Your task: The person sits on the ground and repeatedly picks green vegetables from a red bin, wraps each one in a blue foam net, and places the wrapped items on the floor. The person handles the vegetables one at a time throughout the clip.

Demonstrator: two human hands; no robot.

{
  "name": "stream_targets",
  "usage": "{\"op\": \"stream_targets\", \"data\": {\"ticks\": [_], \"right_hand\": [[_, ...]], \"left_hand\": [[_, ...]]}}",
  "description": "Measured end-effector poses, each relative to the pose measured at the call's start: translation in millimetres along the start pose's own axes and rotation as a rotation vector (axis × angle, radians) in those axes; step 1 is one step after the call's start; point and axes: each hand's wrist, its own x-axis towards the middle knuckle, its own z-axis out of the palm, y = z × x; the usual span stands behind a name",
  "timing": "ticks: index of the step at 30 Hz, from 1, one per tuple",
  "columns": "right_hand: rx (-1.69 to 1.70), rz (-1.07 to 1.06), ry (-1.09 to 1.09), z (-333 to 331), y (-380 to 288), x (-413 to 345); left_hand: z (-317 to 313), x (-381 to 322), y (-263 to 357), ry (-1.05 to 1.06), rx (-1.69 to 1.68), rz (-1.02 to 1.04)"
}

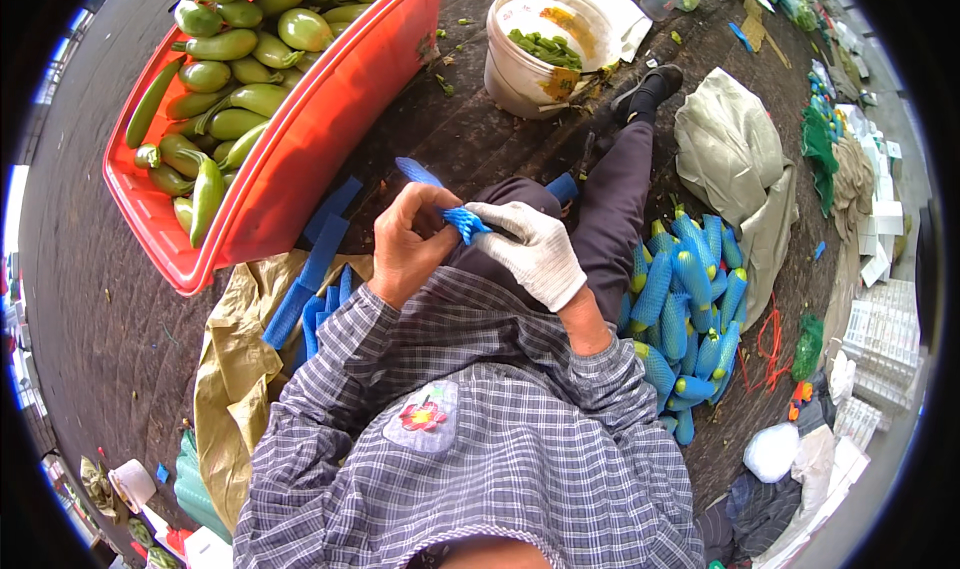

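My left hand [414, 240], bare, pinches a blue foam net sleeve [466, 224] between thumb and fingers above my lap. Gloved in white knit, my right hand [529, 250] grips the other side of the same sleeve. Part of a blue sleeve [417, 171] sticks out beyond my left fingers; whether it is the same piece I cannot tell. More flat blue sleeves [326, 250] lie to the left of my lap. Green zucchini-like vegetables [232, 89] fill much of a red plastic crate [337, 130] at the upper left. Sleeved vegetables [682, 291] are piled at my right.
A white plastic bucket [517, 81] with green scraps stands ahead, near my outstretched shoe [649, 93]. Beige sacking [727, 134] lies at the right, tan sacking [232, 366] at the left. Red string [771, 348] lies beyond the sleeved pile.
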Motion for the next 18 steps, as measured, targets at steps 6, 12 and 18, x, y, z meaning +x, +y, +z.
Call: {"op": "stream_targets", "data": {"ticks": [6, 12, 18], "right_hand": [[0.242, 0.145, 0.391, 19, -8, -37], [0.815, 0.573, 0.665, 19, 2, -96], [0.848, -0.234, 0.264, 22, -100, -76]], "left_hand": [[48, -43, 38, -0.038, -0.716, -0.198], [40, -26, 37, 0.228, -1.090, -0.505], [57, -33, 98, 0.234, -0.511, -0.074]]}}
